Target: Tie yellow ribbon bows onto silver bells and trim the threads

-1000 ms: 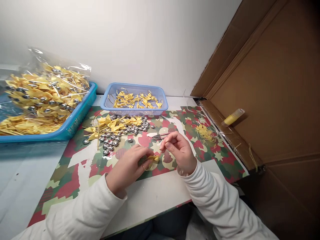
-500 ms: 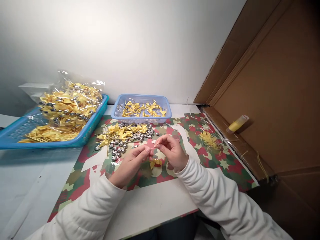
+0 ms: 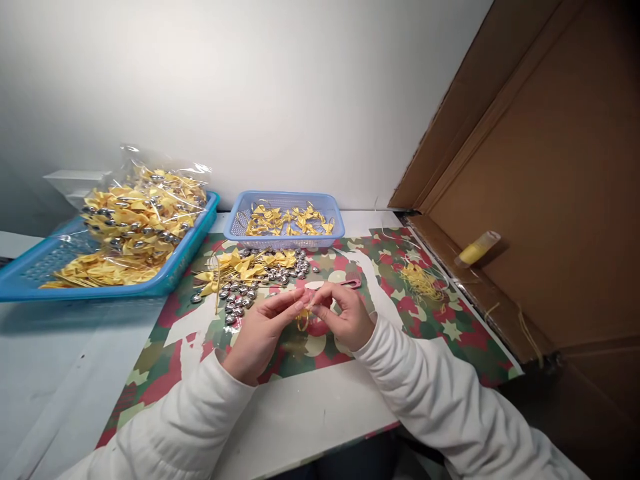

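A: What did the hands hold?
B: The left hand (image 3: 263,330) and right hand (image 3: 343,317) pinched a small yellow ribbon bow (image 3: 303,320) between closed fingertips, just above the desk (image 3: 300,407).
A: And the supplies?
B: Silver beads (image 3: 240,297) lay at eleven o'clock, within reach.

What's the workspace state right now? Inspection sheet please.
Surface: white table under a camouflage-print mat.
Job's things: small yellow ribbon piece pinched between left hand and right hand.
Clutter: silver beads, loose yellow bows, small blue basket, big blue tray with bagged bows, thread scraps, yellow tube.
Grippers: both hands closed on the ribbon.
Cables: nothing seen.
Surroundings: white wall, cardboard panel.
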A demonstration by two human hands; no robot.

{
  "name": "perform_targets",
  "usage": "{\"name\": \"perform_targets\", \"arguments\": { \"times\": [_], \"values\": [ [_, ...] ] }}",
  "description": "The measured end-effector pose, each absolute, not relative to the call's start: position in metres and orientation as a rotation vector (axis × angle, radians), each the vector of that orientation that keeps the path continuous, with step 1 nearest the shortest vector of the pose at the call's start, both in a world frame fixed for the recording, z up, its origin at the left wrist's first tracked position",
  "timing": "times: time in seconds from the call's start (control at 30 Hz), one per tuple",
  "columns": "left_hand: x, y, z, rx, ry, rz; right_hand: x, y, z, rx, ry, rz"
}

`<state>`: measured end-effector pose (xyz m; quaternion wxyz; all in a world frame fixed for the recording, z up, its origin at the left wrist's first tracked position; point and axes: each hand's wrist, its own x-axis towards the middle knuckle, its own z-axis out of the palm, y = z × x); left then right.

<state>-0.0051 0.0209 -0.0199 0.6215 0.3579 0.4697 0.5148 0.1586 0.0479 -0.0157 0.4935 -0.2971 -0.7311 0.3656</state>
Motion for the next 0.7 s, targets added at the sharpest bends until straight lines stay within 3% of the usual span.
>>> {"name": "perform_targets", "arguments": {
  "times": [0.37, 0.6, 0.7],
  "values": [
    [-0.003, 0.014, -0.010, 1.359, 1.312, 1.063, 0.158, 0.045, -0.015, -0.772, -1.767, 0.863],
    [-0.003, 0.013, -0.010, 1.432, 1.315, 1.042, 0.156, 0.047, -0.016, -0.831, -1.637, 1.051],
    [-0.002, 0.013, -0.008, 1.416, 1.337, 1.074, 0.156, 0.043, -0.015, -0.856, -1.596, 0.962]
  ]
}}
